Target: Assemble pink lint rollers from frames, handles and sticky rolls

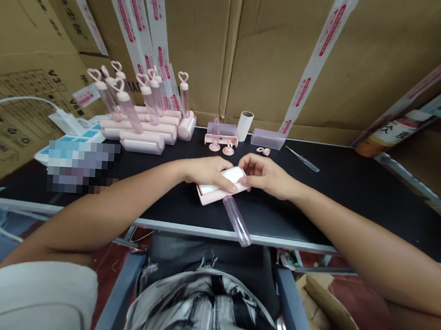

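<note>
Cardboard boxes [198, 44] are walling in the black counter [353, 193], where a batch of pink rollers [144, 130] with heart-topped handles is standing at the far left. At the near middle, the left hand [205, 170] is lying over a pink case [214, 194], fingers pressed together on it. The right hand [266, 175] is pinching its right end. A clear tube [237, 221] is jutting from the case past the counter's edge.

Black print on the cardboard box [33, 49] at far left reads "V3" and, lower down, "V6" – the grid of small print beside them is illegible. Red lettering on the white tape strips [325, 42] is too blurred to read.
</note>
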`<state>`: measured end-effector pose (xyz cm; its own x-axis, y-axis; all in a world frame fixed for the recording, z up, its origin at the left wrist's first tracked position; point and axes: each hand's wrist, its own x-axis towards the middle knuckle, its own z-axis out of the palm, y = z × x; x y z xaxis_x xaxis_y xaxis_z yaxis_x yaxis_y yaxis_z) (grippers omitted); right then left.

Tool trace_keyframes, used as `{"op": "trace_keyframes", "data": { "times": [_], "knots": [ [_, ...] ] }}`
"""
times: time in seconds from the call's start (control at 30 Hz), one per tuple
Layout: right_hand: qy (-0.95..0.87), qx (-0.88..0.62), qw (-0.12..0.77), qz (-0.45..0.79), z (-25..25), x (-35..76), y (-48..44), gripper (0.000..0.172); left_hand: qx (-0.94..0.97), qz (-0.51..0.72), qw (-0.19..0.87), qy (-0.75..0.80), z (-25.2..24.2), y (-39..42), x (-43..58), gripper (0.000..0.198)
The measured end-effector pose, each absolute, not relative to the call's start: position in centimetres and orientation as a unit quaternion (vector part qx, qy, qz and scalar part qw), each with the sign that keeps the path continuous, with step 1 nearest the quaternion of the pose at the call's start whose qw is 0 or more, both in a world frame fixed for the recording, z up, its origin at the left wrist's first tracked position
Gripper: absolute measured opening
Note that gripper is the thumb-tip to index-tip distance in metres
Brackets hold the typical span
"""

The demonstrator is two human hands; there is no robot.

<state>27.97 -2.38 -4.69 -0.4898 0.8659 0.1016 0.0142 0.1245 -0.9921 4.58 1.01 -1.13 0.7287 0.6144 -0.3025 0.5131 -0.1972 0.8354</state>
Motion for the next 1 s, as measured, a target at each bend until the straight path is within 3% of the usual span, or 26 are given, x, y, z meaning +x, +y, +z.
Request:
{"op": "trace_keyframes", "data": {
  "times": [0.23,0.6,0.87,1.0],
  "knots": [
    [-0.537,-0.311,0.358,0.697,-6.1,28.2,-1.8,0.038,0.792,0.022,0.525,0.312,-1.3,1.6,4.3,0.061],
    [-0.508,-0.314,0.392,0.700,-6.6,27.7,-1.7,0.034,0.767,0.053,0.570,0.290,-2.8,2.3,4.3,0.069],
    [-0.529,-0.364,0.439,0.628,-5.9,27.7,-0.9,0.030,0.837,0.190,0.391,0.332,-2.9,2.3,5.1,0.049],
    [-0.539,-0.386,0.430,0.613,-6.2,27.6,-0.7,0.029,0.851,0.248,0.290,0.360,-3.4,2.0,5.3,0.049]
  ]
}}
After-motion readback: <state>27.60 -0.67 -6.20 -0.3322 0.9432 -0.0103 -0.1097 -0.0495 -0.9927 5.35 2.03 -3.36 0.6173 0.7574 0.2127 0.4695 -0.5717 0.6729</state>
